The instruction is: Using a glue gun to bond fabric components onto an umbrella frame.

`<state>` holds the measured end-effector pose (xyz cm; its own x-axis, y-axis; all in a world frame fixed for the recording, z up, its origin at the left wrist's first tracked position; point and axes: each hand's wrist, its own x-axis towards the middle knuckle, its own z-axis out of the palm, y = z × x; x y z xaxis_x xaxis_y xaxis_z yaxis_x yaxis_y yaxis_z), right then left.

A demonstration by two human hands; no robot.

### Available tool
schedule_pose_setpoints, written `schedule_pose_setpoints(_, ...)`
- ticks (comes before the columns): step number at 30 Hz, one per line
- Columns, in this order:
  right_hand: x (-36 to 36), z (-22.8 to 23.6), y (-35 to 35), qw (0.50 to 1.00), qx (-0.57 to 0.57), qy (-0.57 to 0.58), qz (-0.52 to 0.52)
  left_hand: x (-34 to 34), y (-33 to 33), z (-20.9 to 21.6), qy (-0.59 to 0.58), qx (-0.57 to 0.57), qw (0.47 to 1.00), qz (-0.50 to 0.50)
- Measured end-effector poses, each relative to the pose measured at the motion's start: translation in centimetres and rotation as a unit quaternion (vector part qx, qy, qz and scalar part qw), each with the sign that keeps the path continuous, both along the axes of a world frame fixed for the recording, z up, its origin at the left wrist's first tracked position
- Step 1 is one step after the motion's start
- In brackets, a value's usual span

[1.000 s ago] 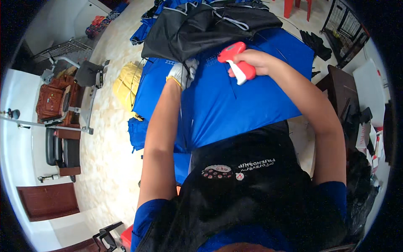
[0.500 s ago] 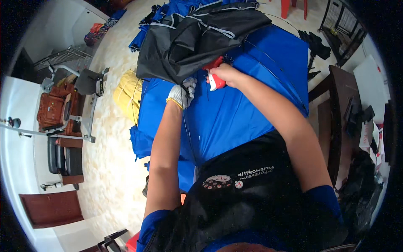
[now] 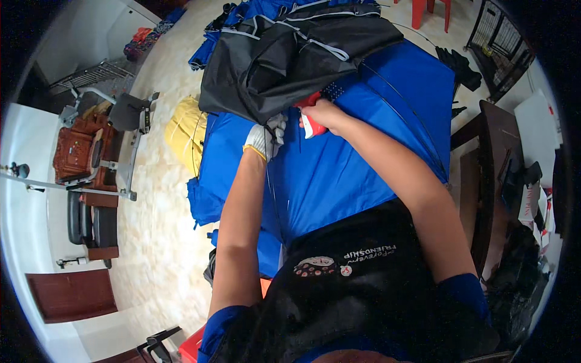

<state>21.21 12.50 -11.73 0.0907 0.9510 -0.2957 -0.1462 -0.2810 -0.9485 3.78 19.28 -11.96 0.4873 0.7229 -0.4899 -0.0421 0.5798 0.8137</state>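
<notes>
My left hand [image 3: 266,138], in a white knit glove with a yellow cuff, is closed at the near corner of a black fabric sheet [image 3: 284,66] with grey edging. A thin black rod [image 3: 272,193] runs from that corner toward my body, over a spread of blue fabric [image 3: 351,163]. My bare right hand [image 3: 325,115] is wrapped around a red-and-white handheld tool [image 3: 313,126], just right of the glove. The tool's front is partly hidden by my fingers and the black sheet. What lies inside the gloved fingers is mostly hidden.
A yellow bundle [image 3: 185,136] lies on the floor left of the blue fabric. Exercise equipment [image 3: 130,115] stands farther left. On the right are a dark wooden table [image 3: 499,139], black gloves [image 3: 460,69] and a metal cage [image 3: 499,51]. A red stool [image 3: 431,12] is at the back.
The whole view has shifted slightly. Both hands stay at the near edge of the black sheet with their grips unchanged, and the tool remains in my right hand.
</notes>
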Motion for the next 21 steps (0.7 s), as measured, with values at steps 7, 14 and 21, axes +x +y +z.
schedule_pose_setpoints(7,-0.3,-0.4,0.1,0.997,-0.013,0.074,-0.025,0.1,-0.4,0.7,0.001,-0.002,1.000,0.005)
schedule_pose_setpoints(14,-0.2,-2.0,0.2,0.977,-0.003,0.209,-0.046,0.4,-1.3,1.6,0.028,0.044,0.999,-0.018)
schedule_pose_setpoints(21,0.3,-2.3,0.1,0.977,-0.016,0.213,-0.019,0.6,-1.5,2.1,0.035,0.024,0.999,-0.020)
